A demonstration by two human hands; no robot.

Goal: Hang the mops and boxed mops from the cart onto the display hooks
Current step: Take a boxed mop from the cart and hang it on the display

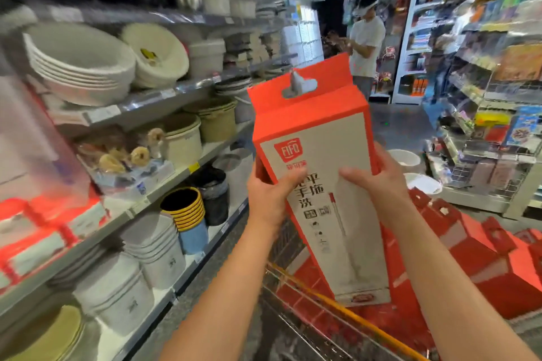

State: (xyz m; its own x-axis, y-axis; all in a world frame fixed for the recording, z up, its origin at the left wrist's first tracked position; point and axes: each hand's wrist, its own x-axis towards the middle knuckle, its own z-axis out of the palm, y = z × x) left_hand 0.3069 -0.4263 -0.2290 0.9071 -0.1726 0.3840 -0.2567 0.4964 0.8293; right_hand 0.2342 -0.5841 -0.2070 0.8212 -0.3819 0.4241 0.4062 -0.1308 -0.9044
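Note:
A tall red and white boxed mop [319, 149] stands nearly upright in front of me, above the cart, its hang tab with a cut-out hole on top. My left hand [269, 187] grips its left edge, thumb across the front. My right hand [378, 176] grips the right edge, thumb also on the front. Below lies the wire cart [296, 328] with a yellow rim, filled with several more red boxed mops [469, 246]. More red boxes [50, 223], blurred, sit on the shelf at the far left. No display hooks are clearly visible.
Shelving [140, 108] on the left carries stacked basins, buckets and bins. A stationery rack [484, 132] stands on the right. Another person [365, 38] stands down the aisle, beyond the cart. White basins [422, 182] lie on the floor past the cart.

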